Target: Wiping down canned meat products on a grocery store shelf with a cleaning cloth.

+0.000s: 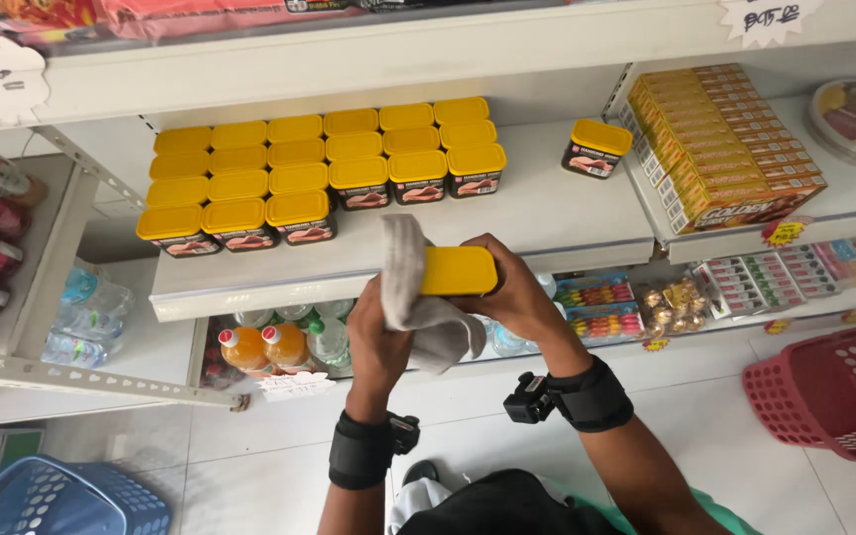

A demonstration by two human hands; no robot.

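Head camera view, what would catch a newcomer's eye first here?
The block of yellow-lidded tins in rows on the white shelf. In front, the right hand grips one yellow-lidded tin while the left hand presses a grey cloth against it. A red basket sits at lower right.

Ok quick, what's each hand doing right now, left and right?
Left hand: closed on a grey cloth, pressed against the can.
Right hand: closed around a yellow-lidded can, held in front of the shelf.
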